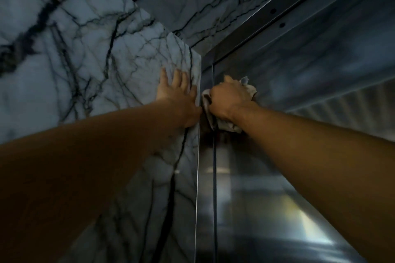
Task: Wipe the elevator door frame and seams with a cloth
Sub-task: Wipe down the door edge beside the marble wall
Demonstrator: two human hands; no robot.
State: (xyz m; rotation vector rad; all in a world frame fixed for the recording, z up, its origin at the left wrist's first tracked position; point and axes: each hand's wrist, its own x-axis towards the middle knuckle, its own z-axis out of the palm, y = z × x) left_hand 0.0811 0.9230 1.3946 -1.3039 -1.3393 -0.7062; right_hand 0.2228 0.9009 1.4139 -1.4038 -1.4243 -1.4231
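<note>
A crumpled pale cloth (206,100) is bunched in my right hand (229,99), which grips it and presses it against the steel elevator door frame (206,168) near its upper left corner. The cloth sits over the dark vertical seam (214,177) between frame and door. My left hand (178,94) lies flat with straight fingers on the marble wall (106,66), right beside the frame's edge. Both arms reach upward.
The brushed steel door (277,188) fills the right side and reflects light low down. The steel top frame (267,25) runs diagonally up to the right, with two small dark holes. Veined marble covers the wall at left and above.
</note>
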